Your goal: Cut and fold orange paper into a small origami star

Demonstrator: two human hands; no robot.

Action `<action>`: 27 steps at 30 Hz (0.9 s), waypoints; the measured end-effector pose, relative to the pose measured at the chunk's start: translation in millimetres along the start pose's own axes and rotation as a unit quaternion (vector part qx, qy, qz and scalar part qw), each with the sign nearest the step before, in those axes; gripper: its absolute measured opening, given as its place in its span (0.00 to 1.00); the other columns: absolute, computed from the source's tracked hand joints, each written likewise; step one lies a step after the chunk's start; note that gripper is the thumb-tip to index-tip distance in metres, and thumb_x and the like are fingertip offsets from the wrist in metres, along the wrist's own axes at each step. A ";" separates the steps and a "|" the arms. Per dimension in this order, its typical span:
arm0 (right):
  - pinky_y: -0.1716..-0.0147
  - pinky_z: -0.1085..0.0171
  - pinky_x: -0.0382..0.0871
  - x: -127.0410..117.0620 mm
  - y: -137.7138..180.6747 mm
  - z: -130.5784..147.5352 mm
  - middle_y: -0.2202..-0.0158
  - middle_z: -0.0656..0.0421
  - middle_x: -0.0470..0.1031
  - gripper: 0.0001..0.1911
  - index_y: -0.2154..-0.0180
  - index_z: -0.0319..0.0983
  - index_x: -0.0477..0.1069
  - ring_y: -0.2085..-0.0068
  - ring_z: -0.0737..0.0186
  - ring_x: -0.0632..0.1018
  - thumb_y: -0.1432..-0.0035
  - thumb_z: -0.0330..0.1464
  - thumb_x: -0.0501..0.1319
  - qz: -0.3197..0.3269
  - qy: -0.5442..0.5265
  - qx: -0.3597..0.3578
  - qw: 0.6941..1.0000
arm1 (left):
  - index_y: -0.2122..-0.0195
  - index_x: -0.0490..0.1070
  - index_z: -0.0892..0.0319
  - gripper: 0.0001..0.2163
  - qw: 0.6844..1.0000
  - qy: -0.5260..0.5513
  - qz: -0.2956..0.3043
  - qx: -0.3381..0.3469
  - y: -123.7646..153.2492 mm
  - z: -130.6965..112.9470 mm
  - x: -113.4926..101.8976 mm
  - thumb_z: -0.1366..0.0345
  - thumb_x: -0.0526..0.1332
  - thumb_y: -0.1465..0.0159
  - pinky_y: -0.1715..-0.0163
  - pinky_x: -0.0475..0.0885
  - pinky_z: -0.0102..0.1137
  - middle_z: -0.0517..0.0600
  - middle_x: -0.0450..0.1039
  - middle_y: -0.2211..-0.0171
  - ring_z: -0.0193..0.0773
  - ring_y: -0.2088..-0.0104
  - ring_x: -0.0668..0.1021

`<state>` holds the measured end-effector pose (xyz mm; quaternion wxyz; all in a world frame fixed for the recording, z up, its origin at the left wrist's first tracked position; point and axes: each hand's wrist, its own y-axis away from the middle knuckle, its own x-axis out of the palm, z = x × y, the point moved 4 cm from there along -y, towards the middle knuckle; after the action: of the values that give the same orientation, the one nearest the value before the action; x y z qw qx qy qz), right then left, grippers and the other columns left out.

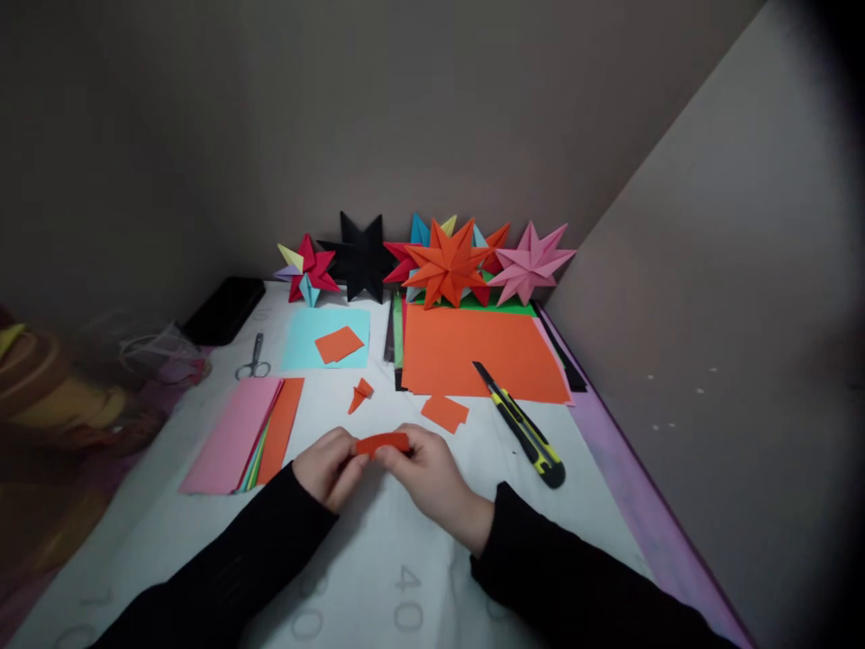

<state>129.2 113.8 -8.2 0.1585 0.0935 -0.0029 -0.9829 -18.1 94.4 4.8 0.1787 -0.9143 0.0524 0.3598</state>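
In the head view, an orange paper strip [384, 443] is held over the white mat [378, 559]. Its left end is pinched between thumb and fingers of the left hand [329, 469]; its right part is likewise pinched by the right hand [436, 478]. From the strip, a folded piece [361, 392] is seen at eleven o'clock, an orange scrap [446, 414] at two, the cutter knife [523, 431] at three.

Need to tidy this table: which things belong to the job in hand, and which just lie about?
Likely the job:
orange paper in left hand and right hand
folded orange piece
utility knife
scissors

Probably lying about:
paper stars
black flat object
pink paper
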 end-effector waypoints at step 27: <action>0.78 0.69 0.57 -1.0 -5.3 -2.9 0.75 0.63 0.63 0.10 0.66 0.39 0.62 0.77 0.70 0.62 0.46 0.40 0.56 -0.022 -0.110 0.013 0.994 | 0.78 0.71 0.61 0.12 0.970 0.113 -0.063 -0.204 8.2 11.4 -7.7 0.57 0.58 0.47 0.83 0.57 0.25 0.44 0.65 0.84 0.29 0.83 0.64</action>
<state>129.0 119.3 -11.0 0.1340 -0.0127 -0.0315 -0.9904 -33.0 90.6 0.0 0.0035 -0.9676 -0.0600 0.2453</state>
